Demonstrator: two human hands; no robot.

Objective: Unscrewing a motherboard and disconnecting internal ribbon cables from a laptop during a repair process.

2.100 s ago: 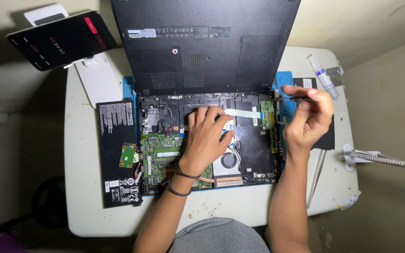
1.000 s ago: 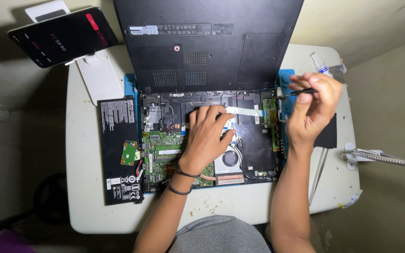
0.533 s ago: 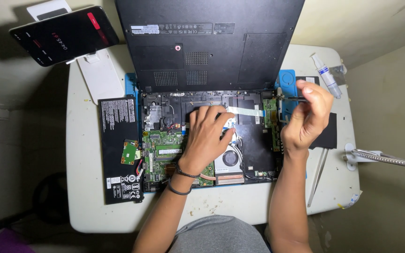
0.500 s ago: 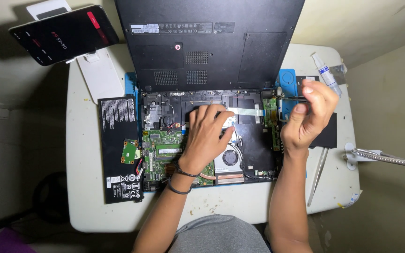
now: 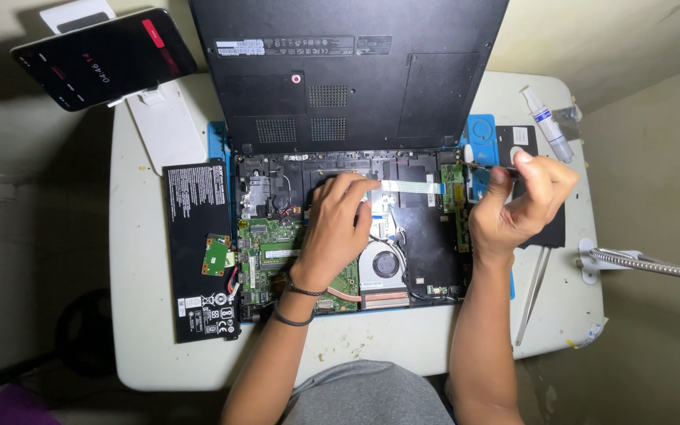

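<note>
**Screwdriver swung back level at the laptop's right edge**

My right hand [image 5: 522,206] has shifted over the last couple of seconds: half a second ago my fist sat a little higher with the tool angled up toward the glue syringe; now it has dropped slightly and the thin screwdriver [image 5: 483,168] lies nearly level. My fingers are curled tight and pinching its handle, thumb pressed on top. The shaft's long axis runs from 3 o'clock to 9 o'clock, tip pointing to 9, toward the small green board [image 5: 452,177] at the right edge of the opened laptop [image 5: 426,252]. I judge the tip is settling onto a screw there, though I cannot tell whether it touches.

My left hand [image 5: 338,228] has stayed put throughout, palm down in the middle of the chassis, fingers spread loosely and pressing near the flat white ribbon cable [image 5: 411,187], which stretches toward 3 o'clock. The fan [image 5: 386,264] sits just at 4 o'clock from that hand, the green mainboard [image 5: 265,256] at 9 o'clock.

At 9 o'clock from the laptop lies the removed black battery [image 5: 197,244], its long side running 12 to 6. The syringe [image 5: 546,124] rests at 1 o'clock from my right hand, tweezers [image 5: 532,295] at 6 o'clock of it, and a phone on a stand [image 5: 108,59] at the table's far 10 o'clock corner.
</note>
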